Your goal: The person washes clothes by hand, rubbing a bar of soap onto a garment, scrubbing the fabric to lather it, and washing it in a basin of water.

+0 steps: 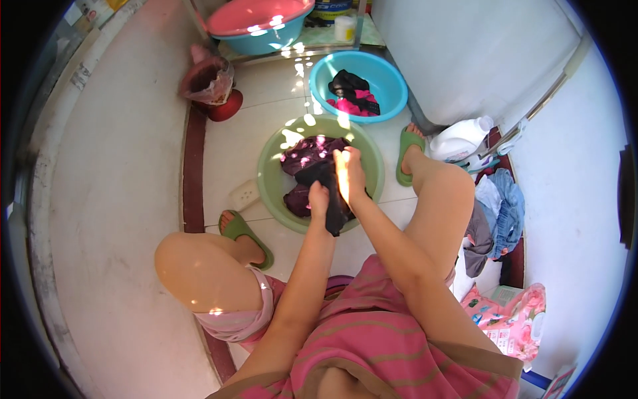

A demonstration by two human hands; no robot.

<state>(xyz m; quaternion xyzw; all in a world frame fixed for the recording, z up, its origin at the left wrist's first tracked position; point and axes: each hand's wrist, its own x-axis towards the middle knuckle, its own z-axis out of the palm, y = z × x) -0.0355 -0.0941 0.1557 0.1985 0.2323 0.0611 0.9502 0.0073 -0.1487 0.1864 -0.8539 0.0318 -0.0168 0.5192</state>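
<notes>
Green round plastic basin (267, 181): dark purple cloth (302, 159), seemingly left to do. Blue round plastic basin (391, 86): black-and-pink cloth (362, 98), perhaps done. Limp black cloth (333, 218), apparently underway over the green basin: your left hand (319, 198) and right hand (350, 174) grip it.

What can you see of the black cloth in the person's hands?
The black cloth looks like soft fabric, bunched and creased; its garment type is unclear. The left hand and right hand grip it above the green basin. One part spreads leftward across the dark purple clothing, and a loose strip hangs toward the basin's near rim. I cannot tell whether it is wet.
</notes>
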